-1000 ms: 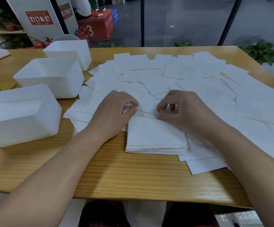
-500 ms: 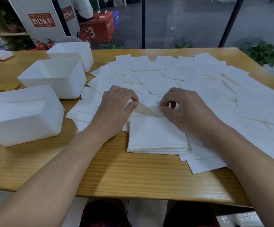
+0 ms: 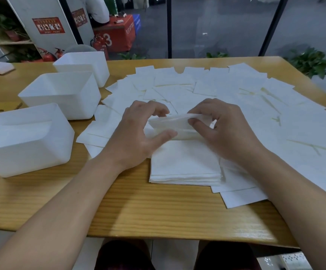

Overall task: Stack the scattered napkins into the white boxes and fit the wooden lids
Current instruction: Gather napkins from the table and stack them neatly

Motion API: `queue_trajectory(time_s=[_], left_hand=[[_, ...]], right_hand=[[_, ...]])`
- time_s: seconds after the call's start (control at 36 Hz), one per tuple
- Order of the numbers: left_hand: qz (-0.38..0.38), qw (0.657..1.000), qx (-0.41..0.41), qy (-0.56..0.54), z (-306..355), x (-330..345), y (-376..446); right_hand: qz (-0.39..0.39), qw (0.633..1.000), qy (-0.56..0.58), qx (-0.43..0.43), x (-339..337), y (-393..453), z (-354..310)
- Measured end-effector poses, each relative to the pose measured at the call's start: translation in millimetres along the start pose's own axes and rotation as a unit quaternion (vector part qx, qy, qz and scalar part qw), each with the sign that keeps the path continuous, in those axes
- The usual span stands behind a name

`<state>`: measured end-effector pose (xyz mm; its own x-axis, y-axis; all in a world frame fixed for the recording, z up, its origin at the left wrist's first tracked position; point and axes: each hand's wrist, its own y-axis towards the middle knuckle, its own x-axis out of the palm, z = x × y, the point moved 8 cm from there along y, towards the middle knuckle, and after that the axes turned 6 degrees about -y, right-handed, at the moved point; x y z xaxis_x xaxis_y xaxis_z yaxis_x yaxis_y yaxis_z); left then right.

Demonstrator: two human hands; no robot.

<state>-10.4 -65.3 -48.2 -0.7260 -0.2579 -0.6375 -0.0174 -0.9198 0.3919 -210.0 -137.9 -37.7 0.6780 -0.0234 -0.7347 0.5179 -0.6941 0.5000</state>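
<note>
Hands working over bench [image 3: 158, 207]: your left hand [image 3: 136, 133] and right hand [image 3: 222, 131] both pinching one lifted napkin [image 3: 175, 123], fingers curled round its ends, thumbs underneath; napkin sagging just above neat stack [image 3: 185, 164] lying near bench front edge; scattered napkins [image 3: 255, 106] spreading across bench beyond and to your right; three white boxes [image 3: 60, 94] sitting open in row at your left, well apart from stack
</note>
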Motion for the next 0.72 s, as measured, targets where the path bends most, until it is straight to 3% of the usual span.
queue_trajectory(time_s=[0.17,0.31,0.39,0.53,0.64,0.72], left_hand=[[0.054,0.997,0.054,-0.029,5,-6,1],[0.037,0.983,-0.022,-0.178,-7,-11,4],[-0.006,0.971,-0.063,-0.232,-11,-8,3],[-0.11,0.974,-0.089,-0.175,-8,6,-4],[-0.142,0.983,-0.076,-0.089,-11,13,-6],[-0.14,0.984,-0.073,-0.088,-12,11,-7]], right_hand=[[-0.008,0.997,0.066,0.026,-8,-2,-3],[-0.017,0.992,0.11,0.055,-20,1,1],[-0.079,0.981,0.141,0.107,-19,1,11],[-0.294,0.939,0.107,0.144,-1,-15,14],[-0.309,0.936,0.091,0.14,6,-16,13],[-0.32,0.935,0.075,0.134,7,-17,13]])
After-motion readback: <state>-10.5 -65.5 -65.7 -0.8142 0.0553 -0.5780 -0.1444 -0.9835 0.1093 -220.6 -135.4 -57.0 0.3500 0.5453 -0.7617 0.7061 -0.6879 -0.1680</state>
